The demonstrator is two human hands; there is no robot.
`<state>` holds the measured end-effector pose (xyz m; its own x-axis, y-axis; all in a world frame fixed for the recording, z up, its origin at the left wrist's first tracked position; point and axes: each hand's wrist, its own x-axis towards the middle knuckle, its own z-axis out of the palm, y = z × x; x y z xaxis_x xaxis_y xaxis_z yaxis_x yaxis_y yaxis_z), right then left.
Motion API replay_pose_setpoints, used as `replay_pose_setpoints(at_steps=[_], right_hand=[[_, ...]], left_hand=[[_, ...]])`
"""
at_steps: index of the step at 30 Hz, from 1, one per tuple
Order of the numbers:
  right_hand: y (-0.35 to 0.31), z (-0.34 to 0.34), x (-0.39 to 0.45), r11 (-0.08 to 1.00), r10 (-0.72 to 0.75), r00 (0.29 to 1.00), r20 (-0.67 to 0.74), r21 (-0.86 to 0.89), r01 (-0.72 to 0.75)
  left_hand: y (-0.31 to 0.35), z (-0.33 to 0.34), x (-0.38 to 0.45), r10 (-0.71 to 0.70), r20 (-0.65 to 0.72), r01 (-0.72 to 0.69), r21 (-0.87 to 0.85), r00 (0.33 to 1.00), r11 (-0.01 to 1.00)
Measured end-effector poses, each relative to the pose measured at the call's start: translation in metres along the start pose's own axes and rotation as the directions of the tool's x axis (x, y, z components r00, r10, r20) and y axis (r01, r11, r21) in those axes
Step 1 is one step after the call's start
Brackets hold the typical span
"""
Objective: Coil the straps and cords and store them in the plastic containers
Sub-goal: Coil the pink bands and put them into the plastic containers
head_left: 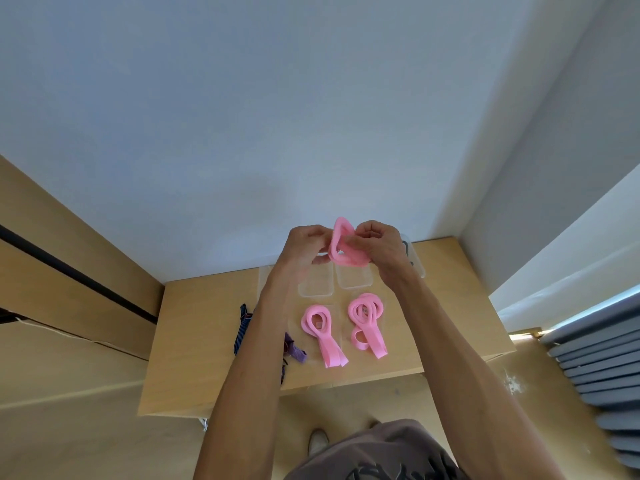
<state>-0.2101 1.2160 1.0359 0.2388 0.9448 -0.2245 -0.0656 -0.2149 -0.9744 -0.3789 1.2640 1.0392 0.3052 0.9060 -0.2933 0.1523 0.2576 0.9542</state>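
far-right container (414,252): mostly hidden behind right hand (375,245); dark contents not identifiable.
striped strap (242,329): partly covered by left forearm.
purple strap (294,351): partly hidden by same arm.
clear containers (353,280): far edges blocked by hands.
shoe (317,441): blurred, partly cut off by torso.

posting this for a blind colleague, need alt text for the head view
Both hands, the left hand and the right hand, grip a pink strap above a wooden table. Two more pink coils lie below, beside clear containers and dark straps.
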Motion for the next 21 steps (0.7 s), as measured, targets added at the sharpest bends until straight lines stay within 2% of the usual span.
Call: replay_pose_setpoints(at_steps=[3,6,9,11,14,16,19,21], right_hand=[[-0.003,-0.001,0.001,0.999,-0.038,0.999,-0.021,-0.033,0.037],[-0.002,0.004,0.005,0.987,-0.080,0.993,-0.083,-0.147,0.067],[0.002,0.009,0.007,0.955,-0.125,0.988,-0.092,-0.281,0.095],[0.007,0.010,0.008,0.976,-0.077,0.993,-0.090,-0.212,0.057],[0.011,0.013,0.006,0.996,0.079,0.996,-0.045,-0.043,-0.081],[0.008,0.017,0.006,0.989,0.144,0.990,-0.001,-0.038,-0.144],[0.004,0.020,0.006,0.984,0.045,0.999,0.004,-0.175,-0.044],[0.004,0.017,0.009,0.986,0.040,0.999,-0.006,-0.161,-0.040]], left_hand=[[-0.004,0.005,0.000,-0.034,0.010,0.033,0.061,0.999,0.998],[-0.008,0.014,-0.002,0.039,-0.035,-0.036,0.079,0.999,0.996],[-0.011,0.018,-0.004,0.089,0.011,-0.089,0.111,0.996,0.990],[-0.010,0.016,-0.004,0.097,-0.033,-0.092,0.122,0.995,0.988],[-0.009,0.016,0.002,0.116,-0.192,-0.080,0.188,0.974,0.979],[-0.008,0.015,0.005,0.130,-0.251,-0.065,0.253,0.959,0.965],[-0.007,0.014,0.004,0.153,-0.233,-0.086,0.277,0.960,0.957],[-0.006,0.013,0.001,0.153,-0.238,-0.102,0.216,0.959,0.971]])
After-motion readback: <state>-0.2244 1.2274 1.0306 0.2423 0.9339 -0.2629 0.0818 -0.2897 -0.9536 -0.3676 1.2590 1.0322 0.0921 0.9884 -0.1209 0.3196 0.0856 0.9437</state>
